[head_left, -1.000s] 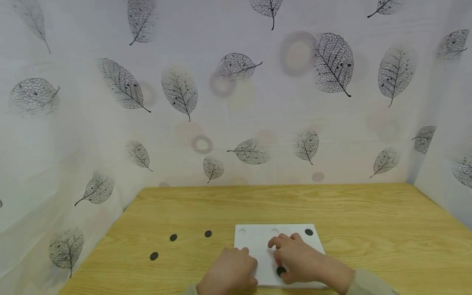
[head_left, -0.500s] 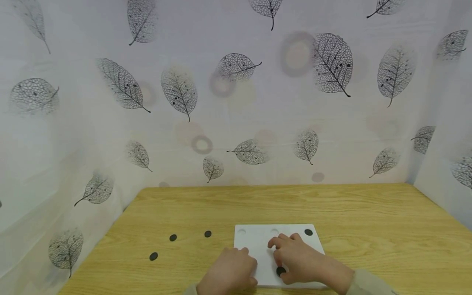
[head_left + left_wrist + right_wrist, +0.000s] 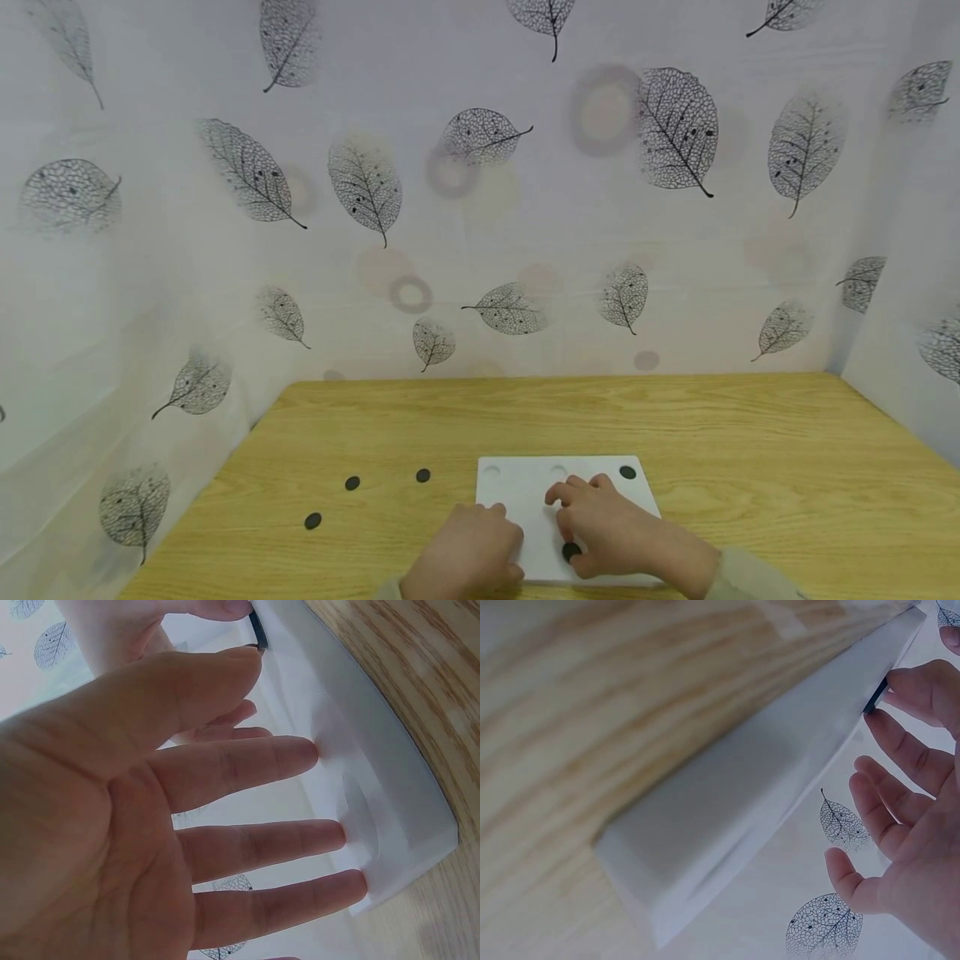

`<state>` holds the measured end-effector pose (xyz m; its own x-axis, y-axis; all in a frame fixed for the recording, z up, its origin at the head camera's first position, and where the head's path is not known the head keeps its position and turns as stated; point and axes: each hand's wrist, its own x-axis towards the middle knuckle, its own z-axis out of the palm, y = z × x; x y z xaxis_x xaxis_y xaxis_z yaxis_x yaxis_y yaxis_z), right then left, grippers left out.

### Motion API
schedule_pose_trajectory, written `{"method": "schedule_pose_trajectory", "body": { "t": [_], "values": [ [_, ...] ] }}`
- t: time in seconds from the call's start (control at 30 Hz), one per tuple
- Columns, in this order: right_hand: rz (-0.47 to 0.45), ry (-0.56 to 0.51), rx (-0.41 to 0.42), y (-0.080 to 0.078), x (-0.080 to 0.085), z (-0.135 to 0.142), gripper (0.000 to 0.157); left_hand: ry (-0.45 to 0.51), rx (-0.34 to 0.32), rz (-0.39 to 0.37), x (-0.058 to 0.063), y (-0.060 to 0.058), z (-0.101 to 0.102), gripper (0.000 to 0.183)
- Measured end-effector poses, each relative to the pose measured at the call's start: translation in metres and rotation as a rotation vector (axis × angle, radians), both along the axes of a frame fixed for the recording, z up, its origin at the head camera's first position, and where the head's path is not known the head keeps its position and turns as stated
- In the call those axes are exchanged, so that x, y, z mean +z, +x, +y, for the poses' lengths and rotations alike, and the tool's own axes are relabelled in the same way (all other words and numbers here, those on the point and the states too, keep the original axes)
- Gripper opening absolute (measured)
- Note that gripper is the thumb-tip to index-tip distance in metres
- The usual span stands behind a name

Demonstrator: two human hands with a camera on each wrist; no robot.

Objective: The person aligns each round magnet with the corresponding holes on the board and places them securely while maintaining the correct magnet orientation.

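A white board (image 3: pixel 525 487) with shallow round recesses lies on the table. My right hand (image 3: pixel 611 529) pinches a small black disc (image 3: pixel 572 552) between thumb and index finger, low over the board's near part; the disc shows edge-on in the right wrist view, right at the board's surface. The other right fingers are spread and loosely bent. At the board's left side is my left hand (image 3: pixel 468 550). In the left wrist view its fingers (image 3: pixel 262 844) are straight, with the fingertips right at the white board. Another black disc (image 3: pixel 627 472) sits at the board's far right corner.
Three loose black discs lie left of the board: one nearer it (image 3: pixel 423 476), a second disc (image 3: pixel 352 483) farther left, and a third disc (image 3: pixel 312 521) closest to the front. The wood-grain table (image 3: pixel 735 433) meets a leaf-patterned curtain (image 3: pixel 525 208) at the back and sides.
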<state>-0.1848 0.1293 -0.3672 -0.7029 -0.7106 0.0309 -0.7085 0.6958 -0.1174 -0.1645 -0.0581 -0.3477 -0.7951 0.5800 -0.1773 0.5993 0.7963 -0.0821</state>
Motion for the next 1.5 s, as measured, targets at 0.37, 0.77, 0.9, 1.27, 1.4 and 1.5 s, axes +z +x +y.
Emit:
{"method": "schedule_pose_trajectory", "body": {
  "t": [0.37,0.77,0.9,1.27,1.4,1.5],
  "values": [
    [0.014,0.025,0.004,0.0006,0.0005,-0.0009,0.021,-0.01,-0.003,0.002,0.0011,0.0001,0.0011,0.022],
    [0.012,0.045,-0.002,0.0012,0.0021,-0.0018,0.019,-0.009,0.003,0.016,0.0015,0.0004,0.0016,0.023],
    [0.021,0.044,0.0,0.0017,0.0016,-0.0012,0.019,-0.008,0.005,0.009,0.0014,0.0003,0.0018,0.022],
    [0.027,0.051,0.005,0.0021,0.0019,-0.001,0.018,-0.004,0.011,0.0,0.0015,0.0005,0.0016,0.022],
    [0.035,0.056,0.008,0.0024,0.0023,-0.0014,0.018,-0.005,0.011,0.005,0.0017,0.0005,0.0017,0.022],
    [0.046,0.058,0.011,0.0029,0.0025,-0.002,0.018,-0.007,0.011,0.005,0.0021,0.001,0.0014,0.022]
  ]
}}
